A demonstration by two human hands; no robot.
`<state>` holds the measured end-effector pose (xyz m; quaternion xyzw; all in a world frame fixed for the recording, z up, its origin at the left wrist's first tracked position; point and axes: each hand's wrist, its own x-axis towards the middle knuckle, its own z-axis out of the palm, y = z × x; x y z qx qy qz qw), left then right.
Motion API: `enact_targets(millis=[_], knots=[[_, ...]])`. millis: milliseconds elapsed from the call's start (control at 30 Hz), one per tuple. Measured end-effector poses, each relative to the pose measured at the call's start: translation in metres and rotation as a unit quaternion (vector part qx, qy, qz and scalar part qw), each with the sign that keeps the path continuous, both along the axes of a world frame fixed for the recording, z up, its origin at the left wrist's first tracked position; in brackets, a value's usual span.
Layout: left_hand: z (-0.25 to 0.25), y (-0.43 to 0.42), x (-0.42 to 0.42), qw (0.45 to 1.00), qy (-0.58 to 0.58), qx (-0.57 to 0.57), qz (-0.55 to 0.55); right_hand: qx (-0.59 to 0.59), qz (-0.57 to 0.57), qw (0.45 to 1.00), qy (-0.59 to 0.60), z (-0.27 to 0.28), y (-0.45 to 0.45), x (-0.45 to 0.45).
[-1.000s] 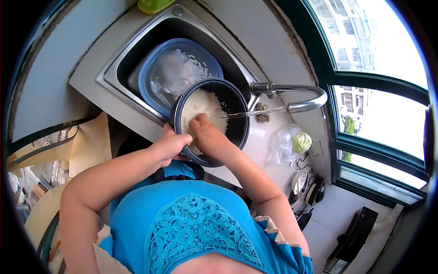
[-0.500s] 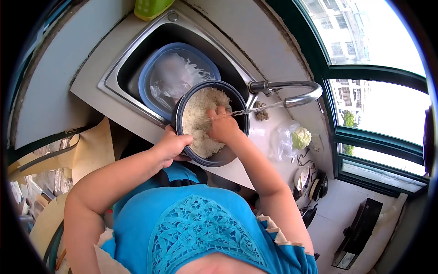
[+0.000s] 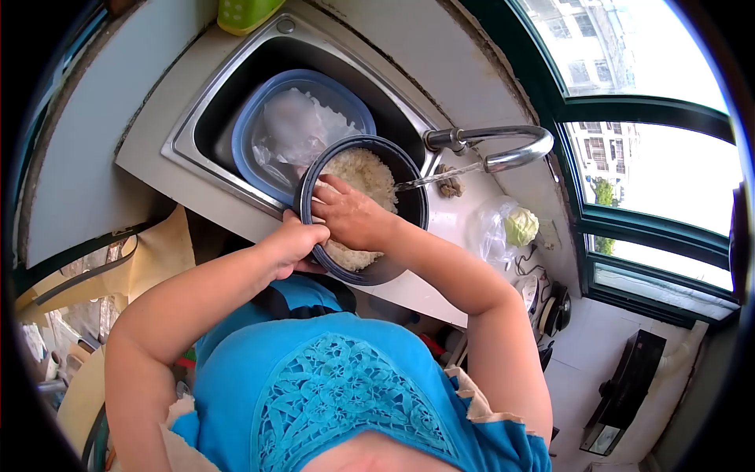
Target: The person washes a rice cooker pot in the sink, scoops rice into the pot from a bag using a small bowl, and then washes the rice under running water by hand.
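A dark round pot (image 3: 410,212), tilted at the sink's near edge, holds white rice (image 3: 363,175). My left hand (image 3: 297,242) grips the pot's rim on its left side, thumb over the edge. Inside the pot, my right hand (image 3: 350,214) lies on the rice with its fingers spread toward the left wall. Water runs from the curved faucet (image 3: 519,160) into the pot, to the right of my right hand. Behind the pot, a blue basin (image 3: 245,149) in the sink holds water and a clear plastic bag (image 3: 291,126).
The metal sink (image 3: 182,135) is set in a pale counter (image 3: 141,149). A green container (image 3: 245,12) stands at its far corner. Right of the faucet lie a cabbage (image 3: 521,226) and a plastic bag (image 3: 491,228). Windows line the right side.
My right hand has moved left across the rice, from the middle of the pot toward its left wall. My left hand has kept its grip on the rim. The water still runs.
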<state>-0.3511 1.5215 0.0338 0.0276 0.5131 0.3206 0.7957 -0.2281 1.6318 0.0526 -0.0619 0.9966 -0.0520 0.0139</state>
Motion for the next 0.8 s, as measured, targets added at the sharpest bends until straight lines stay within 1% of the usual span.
enact_targets(millis=[33,100,133,167,200,233,300,333,367,433,500,533,600,633,667,767,800], knots=[[0.003,0.000,0.000,1.000,0.002,-0.001,0.003,0.022,0.033,0.999,0.006,0.002,0.013,-0.011],[0.000,-0.001,0.000,1.000,0.007,0.007,0.017,0.030,-0.110,0.985,-0.128,-0.013,0.037,-0.002],[-0.002,-0.003,0.001,1.000,0.007,0.009,0.021,0.035,-0.213,0.967,-0.133,-0.023,0.045,0.014],[-0.002,-0.004,0.002,0.999,0.003,0.006,0.031,0.034,-0.305,0.940,-0.149,-0.035,0.045,0.032],[-0.002,-0.003,0.003,0.999,0.000,0.004,0.043,-0.022,-0.370,0.899,-0.232,-0.022,0.032,0.037],[-0.003,-0.002,0.004,0.998,-0.004,0.002,0.057,-0.078,-0.428,0.845,-0.311,-0.007,0.015,0.039],[-0.007,0.001,0.003,0.999,-0.001,0.000,0.048,-0.155,-0.361,0.847,-0.359,-0.001,-0.013,0.031],[-0.002,0.001,0.003,0.999,0.004,-0.004,0.039,-0.177,-0.300,0.891,-0.292,-0.011,-0.019,0.026],[0.000,0.001,0.002,0.999,0.009,-0.008,0.029,-0.170,-0.238,0.934,-0.205,-0.036,-0.017,0.021],[-0.008,-0.001,0.003,1.000,0.004,0.003,0.021,-0.081,-0.265,0.955,-0.101,-0.007,-0.004,-0.005],[-0.012,-0.004,0.004,1.000,0.001,0.011,0.023,-0.004,-0.390,0.908,-0.152,-0.028,0.019,0.022],[-0.006,-0.003,0.003,1.000,0.004,0.008,0.025,-0.032,-0.443,0.862,-0.245,-0.019,0.013,0.031],[-0.004,0.001,0.001,1.000,0.001,-0.002,0.016,-0.123,-0.321,0.891,-0.297,-0.007,-0.012,0.033],[-0.002,0.002,0.001,1.000,-0.001,-0.007,0.007,-0.170,-0.261,0.894,-0.321,-0.005,-0.021,0.032],[0.003,0.003,0.000,1.000,0.007,-0.017,-0.010,-0.210,-0.233,0.929,-0.198,-0.028,-0.028,0.030],[0.002,-0.004,-0.002,1.000,0.012,0.006,-0.004,-0.075,-0.239,0.965,-0.074,-0.026,0.001,0.009],[-0.002,-0.007,0.000,1.000,0.015,0.012,0.010,-0.052,-0.308,0.949,-0.051,-0.030,0.006,0.022]])
